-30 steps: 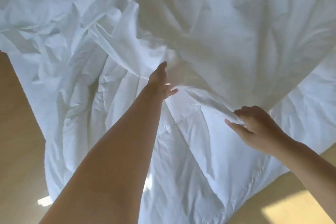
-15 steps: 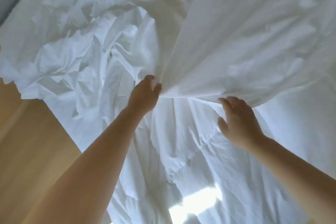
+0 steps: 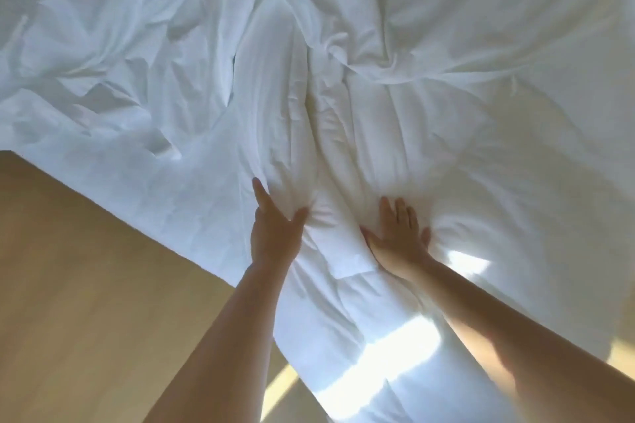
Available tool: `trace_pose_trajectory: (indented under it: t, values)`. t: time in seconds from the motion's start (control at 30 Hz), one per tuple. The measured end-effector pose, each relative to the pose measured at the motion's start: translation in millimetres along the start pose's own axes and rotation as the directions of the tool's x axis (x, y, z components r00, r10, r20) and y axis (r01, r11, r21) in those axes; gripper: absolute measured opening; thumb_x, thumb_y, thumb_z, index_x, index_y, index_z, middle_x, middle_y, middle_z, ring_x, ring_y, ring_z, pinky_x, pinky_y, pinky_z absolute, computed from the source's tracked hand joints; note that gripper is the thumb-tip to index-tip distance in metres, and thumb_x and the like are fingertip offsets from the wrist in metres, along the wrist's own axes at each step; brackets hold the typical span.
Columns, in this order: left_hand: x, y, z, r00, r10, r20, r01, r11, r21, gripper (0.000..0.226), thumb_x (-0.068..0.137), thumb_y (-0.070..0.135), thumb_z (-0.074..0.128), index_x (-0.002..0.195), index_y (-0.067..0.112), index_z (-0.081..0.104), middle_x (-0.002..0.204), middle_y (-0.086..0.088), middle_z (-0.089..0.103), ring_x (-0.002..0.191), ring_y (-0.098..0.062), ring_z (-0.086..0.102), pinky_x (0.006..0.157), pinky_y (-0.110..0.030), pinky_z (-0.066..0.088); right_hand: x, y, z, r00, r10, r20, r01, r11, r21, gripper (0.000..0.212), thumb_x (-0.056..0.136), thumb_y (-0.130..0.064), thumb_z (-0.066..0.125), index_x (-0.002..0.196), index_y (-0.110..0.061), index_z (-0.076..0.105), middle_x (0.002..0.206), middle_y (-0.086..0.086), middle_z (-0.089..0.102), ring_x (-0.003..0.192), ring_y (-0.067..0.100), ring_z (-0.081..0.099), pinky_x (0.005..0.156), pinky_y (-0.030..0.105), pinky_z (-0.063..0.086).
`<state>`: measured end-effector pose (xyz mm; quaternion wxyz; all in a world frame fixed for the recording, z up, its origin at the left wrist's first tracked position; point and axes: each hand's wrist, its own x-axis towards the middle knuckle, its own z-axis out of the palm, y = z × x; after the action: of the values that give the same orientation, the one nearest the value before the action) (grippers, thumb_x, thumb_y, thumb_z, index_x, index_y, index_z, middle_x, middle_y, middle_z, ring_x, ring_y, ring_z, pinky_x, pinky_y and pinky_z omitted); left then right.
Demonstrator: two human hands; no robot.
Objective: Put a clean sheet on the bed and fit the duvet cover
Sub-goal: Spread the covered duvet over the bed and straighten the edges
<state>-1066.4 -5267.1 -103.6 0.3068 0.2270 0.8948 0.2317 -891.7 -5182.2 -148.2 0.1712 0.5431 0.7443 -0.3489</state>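
White bedding covers most of the head view. A creased duvet cover (image 3: 144,55) lies spread over the puffy duvet (image 3: 395,134). My left hand (image 3: 275,237) rests near the bed's edge with cloth bunched between thumb and forefinger; its other fingers are hidden in the folds. Beside it my right hand (image 3: 398,244) lies flat on the duvet, fingers apart and pressing down, so creases radiate from it. A folded band of cloth (image 3: 333,244) runs between the two hands.
The wooden floor (image 3: 86,285) fills the lower left, and the bed's edge runs diagonally from mid-left down to the bottom centre. A bright patch of sunlight (image 3: 388,361) falls across the bedding near my forearms.
The raised sheet of cover that both hands held up has come down flat over the duvet. Both hands moved down and toward me, and the right hand has opened onto the bedding.
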Motion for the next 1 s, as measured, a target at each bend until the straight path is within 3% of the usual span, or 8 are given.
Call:
trace_pose_trajectory:
  t: [0.2, 0.37, 0.5, 0.63, 0.73, 0.87, 0.93, 1.0]
  values:
    - [20, -1, -32, 0.980, -0.130, 0.149, 0.111, 0.986, 0.128, 0.114, 0.068, 0.061, 0.072, 0.150, 0.033, -0.002, 0.147, -0.012, 0.022, 0.134, -0.035, 0.028, 0.104, -0.048, 0.031, 18, -6, 3, 0.984, 0.094, 0.150, -0.099, 0.995, 0.024, 0.071, 0.085, -0.074, 0.028, 0.145, -0.050, -0.001, 0.155, 0.001, -0.028, 0.142, 0.032, -0.023, 0.106, 0.067, -0.005]
    - [49, 10, -64, 0.901, -0.175, 0.396, 0.103, 0.975, 0.195, 0.120, 0.070, 0.054, 0.074, 0.147, 0.035, -0.015, 0.154, -0.003, 0.024, 0.132, -0.030, 0.038, 0.105, -0.046, 0.038, 29, -2, 18, 0.985, 0.089, 0.147, -0.082, 0.995, -0.048, 0.074, 0.083, -0.076, 0.028, 0.142, -0.054, -0.010, 0.152, 0.002, -0.034, 0.139, 0.034, -0.029, 0.102, 0.071, -0.008]
    - [75, 26, -77, 0.914, -0.130, 0.385, 0.120, 0.992, 0.048, 0.108, 0.074, 0.046, 0.075, 0.150, 0.033, -0.001, 0.153, -0.003, 0.026, 0.133, -0.030, 0.037, 0.107, -0.048, 0.037, 28, -10, 14, 0.975, 0.156, 0.159, -0.154, 0.988, -0.027, 0.067, 0.087, -0.070, 0.028, 0.143, -0.053, -0.005, 0.151, 0.002, -0.035, 0.139, 0.033, -0.029, 0.104, 0.070, -0.006]
    - [95, 33, -69, 0.915, -0.207, 0.345, 0.261, 0.958, -0.116, 0.104, 0.071, 0.044, 0.078, 0.149, 0.026, 0.012, 0.144, -0.008, 0.038, 0.125, -0.031, 0.044, 0.103, -0.044, 0.039, 20, -33, -5, 0.936, 0.292, 0.198, -0.329, 0.925, 0.192, 0.062, 0.088, -0.071, 0.016, 0.146, -0.048, 0.012, 0.156, -0.003, -0.024, 0.143, 0.024, -0.023, 0.109, 0.060, -0.010]
    - [115, 43, -63, 0.887, -0.243, 0.392, 0.316, 0.939, -0.133, 0.109, 0.066, 0.040, 0.082, 0.149, 0.022, 0.014, 0.140, -0.007, 0.042, 0.124, -0.030, 0.046, 0.104, -0.046, 0.040, 24, -66, -39, 0.893, 0.406, 0.195, -0.450, 0.781, 0.433, 0.068, 0.094, -0.062, 0.023, 0.149, -0.023, 0.027, 0.160, 0.004, -0.004, 0.146, 0.024, -0.002, 0.117, 0.048, 0.005]
    - [143, 58, -84, 0.830, -0.144, 0.539, 0.123, 0.990, 0.075, 0.067, 0.072, 0.039, 0.078, 0.128, 0.017, 0.048, 0.125, -0.002, 0.059, 0.106, -0.020, 0.058, 0.088, -0.033, 0.050, 34, -144, -78, 0.960, 0.279, 0.026, -0.218, 0.683, 0.698, 0.053, 0.098, -0.048, 0.031, 0.115, -0.008, 0.061, 0.125, 0.012, 0.056, 0.119, 0.028, 0.049, 0.083, 0.031, 0.034]
    - [170, 73, -110, 0.829, 0.005, 0.560, -0.089, 0.989, 0.122, 0.052, 0.076, 0.040, 0.074, 0.118, 0.016, 0.056, 0.113, 0.001, 0.066, 0.089, -0.009, 0.062, 0.071, -0.020, 0.048, 45, -188, -90, 0.957, 0.261, -0.128, -0.061, 0.610, 0.790, 0.043, 0.097, -0.044, 0.038, 0.112, -0.011, 0.062, 0.121, 0.006, 0.057, 0.115, 0.023, 0.051, 0.081, 0.027, 0.033]
    - [204, 101, -139, 0.873, 0.232, 0.429, -0.298, 0.950, 0.094, 0.062, 0.077, 0.041, 0.073, 0.129, 0.016, 0.049, 0.112, 0.005, 0.062, 0.088, -0.004, 0.060, 0.072, -0.015, 0.045, 62, -232, -100, 0.952, 0.238, -0.192, 0.046, 0.509, 0.859, 0.042, 0.095, -0.043, 0.045, 0.130, -0.021, 0.053, 0.135, -0.004, 0.047, 0.122, 0.012, 0.044, 0.092, 0.022, 0.029]
